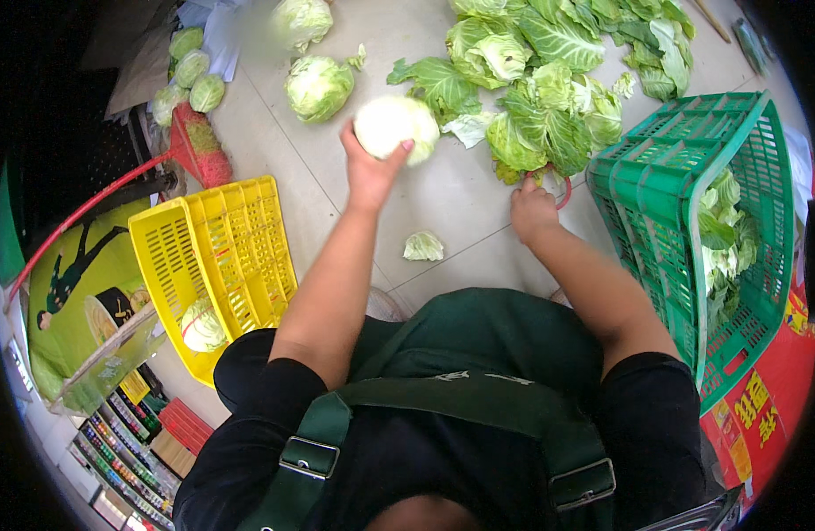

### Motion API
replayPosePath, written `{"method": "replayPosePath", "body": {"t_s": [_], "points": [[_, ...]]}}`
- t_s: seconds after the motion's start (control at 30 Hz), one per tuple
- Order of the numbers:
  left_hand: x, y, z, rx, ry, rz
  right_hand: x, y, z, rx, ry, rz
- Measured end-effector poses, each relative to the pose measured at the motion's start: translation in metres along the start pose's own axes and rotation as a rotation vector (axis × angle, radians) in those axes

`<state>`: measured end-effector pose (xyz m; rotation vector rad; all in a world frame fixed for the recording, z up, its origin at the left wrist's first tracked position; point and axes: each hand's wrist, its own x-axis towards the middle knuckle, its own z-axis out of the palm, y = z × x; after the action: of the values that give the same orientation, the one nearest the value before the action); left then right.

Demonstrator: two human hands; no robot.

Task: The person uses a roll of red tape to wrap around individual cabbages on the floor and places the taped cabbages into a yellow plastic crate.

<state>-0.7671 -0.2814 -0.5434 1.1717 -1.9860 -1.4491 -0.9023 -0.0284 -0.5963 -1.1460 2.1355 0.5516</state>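
Observation:
My left hand (374, 169) grips a pale, trimmed cabbage head (394, 126) above the tiled floor, thumb over its near side. Farther right, my right hand (535, 207) is closed on a red looped object (566, 192), perhaps a tool handle; most of it is hidden by the fingers and leaves. Just beyond that hand lie loose green outer cabbage leaves (547, 126). Another cabbage (319, 88) rests on the floor left of the held one, with a further cabbage (303, 23) behind it. A small leaf piece (423, 246) lies between my forearms.
At left, a tilted yellow plastic crate (248, 245) has a red-banded cabbage (203, 325) in it. A green plastic crate (653, 179) on its side holds leaves (726, 232) at right. A red-handled broom (198, 143) stands near several cabbages (207, 93).

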Motion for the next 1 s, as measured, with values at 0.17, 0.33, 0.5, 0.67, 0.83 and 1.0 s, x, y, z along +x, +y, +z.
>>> {"method": "replayPosePath", "body": {"t_s": [0.17, 0.33, 0.5, 0.67, 0.83, 1.0], "points": [[-0.059, -0.03, -0.018, 0.418, -0.365, 0.15, 0.017, 0.015, -0.014, 0.786, -0.072, -0.368], [-0.055, -0.02, -0.019, 0.562, -0.314, 0.221, -0.012, -0.02, -0.099, 1.603, -0.066, -0.574], [-0.028, 0.057, -0.018, 0.322, -0.306, 0.254, -0.026, -0.028, -0.129, 1.606, 0.113, -0.73], [-0.02, 0.084, -0.012, 0.178, -0.362, 0.323, -0.032, -0.041, -0.141, 1.617, 0.271, -0.763], [-0.028, 0.082, -0.009, 0.345, -0.316, 0.419, -0.04, -0.048, -0.146, 1.487, 0.37, -0.648], [-0.023, 0.081, -0.011, 0.408, -0.401, 0.473, -0.034, -0.054, -0.14, 1.499, 0.418, -0.576]]}}
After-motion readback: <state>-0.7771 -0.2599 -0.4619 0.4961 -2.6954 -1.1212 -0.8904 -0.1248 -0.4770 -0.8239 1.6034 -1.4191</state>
